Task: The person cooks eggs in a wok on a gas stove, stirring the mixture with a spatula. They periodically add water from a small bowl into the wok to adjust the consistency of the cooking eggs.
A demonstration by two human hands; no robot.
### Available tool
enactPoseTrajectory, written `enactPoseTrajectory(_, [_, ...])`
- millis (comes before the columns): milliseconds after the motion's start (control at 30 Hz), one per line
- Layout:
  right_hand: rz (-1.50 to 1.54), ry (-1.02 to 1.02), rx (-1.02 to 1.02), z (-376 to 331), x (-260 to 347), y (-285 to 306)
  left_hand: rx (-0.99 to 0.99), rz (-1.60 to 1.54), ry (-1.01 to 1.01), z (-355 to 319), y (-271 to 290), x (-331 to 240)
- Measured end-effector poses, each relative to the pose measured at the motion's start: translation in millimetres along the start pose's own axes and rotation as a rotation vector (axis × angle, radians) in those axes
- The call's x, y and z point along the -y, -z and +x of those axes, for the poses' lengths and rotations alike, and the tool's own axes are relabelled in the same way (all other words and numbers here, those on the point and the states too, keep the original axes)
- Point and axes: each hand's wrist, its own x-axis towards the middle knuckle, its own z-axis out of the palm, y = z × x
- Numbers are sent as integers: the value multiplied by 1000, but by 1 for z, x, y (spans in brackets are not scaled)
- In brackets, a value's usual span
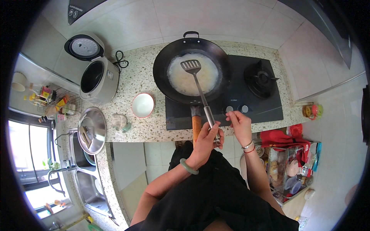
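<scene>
My left hand (pixel 205 142) is closed round the metal handle of a slotted spatula (pixel 200 85). The spatula's head is over pale, foamy liquid (pixel 184 81) in a black wok (pixel 161 74). Below that hand runs the wok's wooden handle (pixel 196 122). My right hand (pixel 240 125) is closed, its thumb and fingers bent together just in front of the left stove knob (pixel 229 109). Whether those fingertips touch the knob or pinch something small cannot be made out. The wok sits on the left side of a black gas stove (pixel 257 109).
An unlit-looking burner (pixel 263 79) is at the right. Left of the stove are a white bowl (pixel 143 105), an open rice cooker (pixel 110 79) and a steel lid (pixel 101 129). A sink (pixel 90 188) lies farther left; a cluttered rack (pixel 285 165) stands at the right.
</scene>
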Motion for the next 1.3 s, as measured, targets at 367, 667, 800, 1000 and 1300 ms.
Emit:
enactPoseTrajectory(367, [-243,84,-10,17,-56,8,2,-110,39,13,-6,6])
enactPoseTrajectory(667, [-615,264,-66,35,-82,19,-5,-96,40,19,-15,17])
enactPoseTrajectory(800, [-676,310,19,51,-93,14,-32,-67,18,30,-16,27])
enactPoseTrajectory(1000, [-817,450,271,72,-115,6,-61,-6,0,39,-20,35])
enactPoseTrajectory(1300, [-914,406,366,90,-124,-4,-105,-29,-34,49,-23,40])
